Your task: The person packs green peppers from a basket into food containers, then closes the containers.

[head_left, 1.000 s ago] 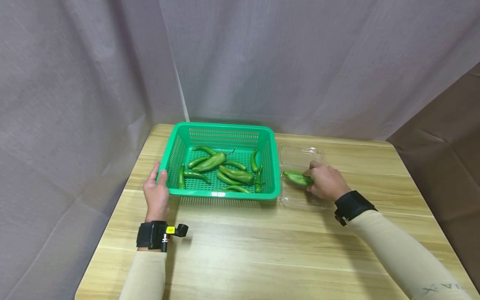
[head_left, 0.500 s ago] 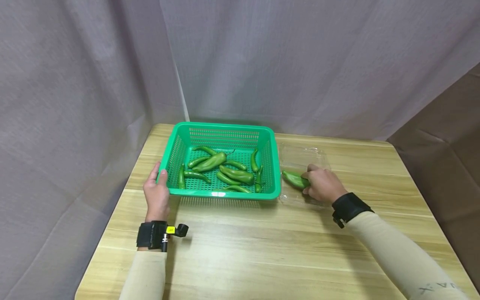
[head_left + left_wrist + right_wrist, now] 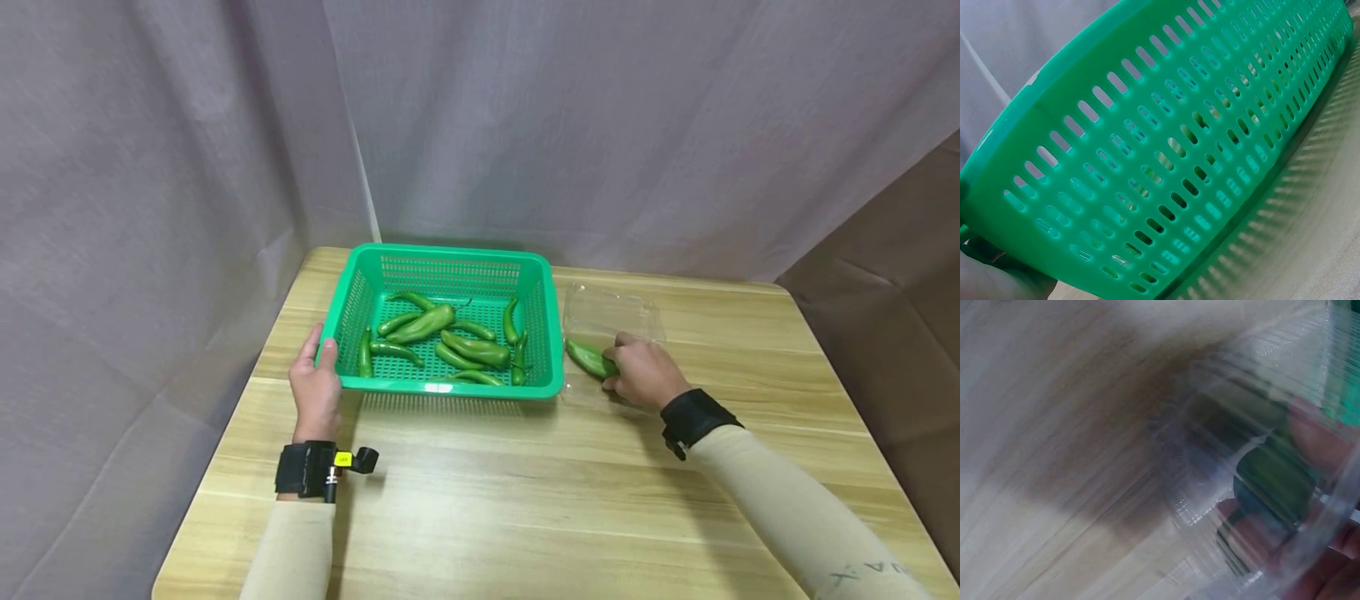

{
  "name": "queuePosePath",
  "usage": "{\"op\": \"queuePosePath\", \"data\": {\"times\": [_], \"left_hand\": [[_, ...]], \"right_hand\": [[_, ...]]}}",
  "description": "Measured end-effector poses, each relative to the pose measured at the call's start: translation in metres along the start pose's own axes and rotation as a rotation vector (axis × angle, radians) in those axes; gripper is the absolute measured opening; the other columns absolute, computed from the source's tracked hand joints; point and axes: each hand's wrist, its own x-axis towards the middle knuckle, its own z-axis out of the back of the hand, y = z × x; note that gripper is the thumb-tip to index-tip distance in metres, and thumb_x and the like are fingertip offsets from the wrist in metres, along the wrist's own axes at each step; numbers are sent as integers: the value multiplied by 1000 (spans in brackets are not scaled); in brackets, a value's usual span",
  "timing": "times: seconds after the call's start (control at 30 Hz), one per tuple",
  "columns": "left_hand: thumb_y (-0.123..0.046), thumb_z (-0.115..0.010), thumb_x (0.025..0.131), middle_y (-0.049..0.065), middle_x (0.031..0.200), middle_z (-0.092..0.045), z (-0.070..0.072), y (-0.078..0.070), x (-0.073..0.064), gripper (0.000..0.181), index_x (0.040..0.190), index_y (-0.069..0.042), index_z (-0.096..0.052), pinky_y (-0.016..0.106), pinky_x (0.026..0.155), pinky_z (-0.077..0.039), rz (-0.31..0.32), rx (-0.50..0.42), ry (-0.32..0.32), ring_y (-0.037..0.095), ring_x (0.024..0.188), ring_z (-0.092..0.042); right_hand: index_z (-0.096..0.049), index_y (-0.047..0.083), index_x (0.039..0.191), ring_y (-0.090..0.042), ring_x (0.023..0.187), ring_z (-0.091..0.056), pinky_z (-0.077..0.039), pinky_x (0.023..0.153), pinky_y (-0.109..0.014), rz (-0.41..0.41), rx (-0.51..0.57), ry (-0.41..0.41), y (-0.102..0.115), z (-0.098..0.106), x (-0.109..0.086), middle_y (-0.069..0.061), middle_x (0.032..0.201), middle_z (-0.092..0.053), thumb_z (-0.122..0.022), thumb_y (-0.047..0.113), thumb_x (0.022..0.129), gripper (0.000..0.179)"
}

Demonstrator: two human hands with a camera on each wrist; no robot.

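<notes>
A green plastic basket [image 3: 450, 390] stands on the table with several green peppers [image 3: 422, 325] lying on its slotted floor. My left hand [image 3: 315, 392] grips its left rim near the front corner, thumb over the edge. To the basket's right lies a clear plastic container [image 3: 611, 310]. Inside it my right hand [image 3: 647, 371] pinches a large green pepper [image 3: 588, 358] by its right end. The right wrist view shows that pepper [image 3: 1275, 478] blurred through the container's clear wall, with fingers on both sides of it. Left wrist view: the basket's slotted wall [image 3: 1147, 144] fills most of it.
All of this rests on a light wood-grain table [image 3: 510, 500]. A grey curtain [image 3: 570, 133] hangs behind and to the left, and a brown cloth [image 3: 892, 275] hangs at the right. The basket's right side is close against the container.
My right hand has shifted slightly left and down, still holding the pepper. The clear container has moved a little. My left hand and the basket stay in place.
</notes>
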Motion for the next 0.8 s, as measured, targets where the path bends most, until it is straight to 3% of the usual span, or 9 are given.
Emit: {"op": "queuePosePath", "data": {"times": [0.8], "left_hand": [[-19,-48,111,6,171,-32,1,1,1,54,162,-9,-34,34,132,-28,-1,-6,-4,19,160,-27]], "right_hand": [[-79,2,95,-20,71,-57,-53,61,-44,-36,-51,-21,4,-5,1,-8,86,-63,-90,16,76,26]]}}
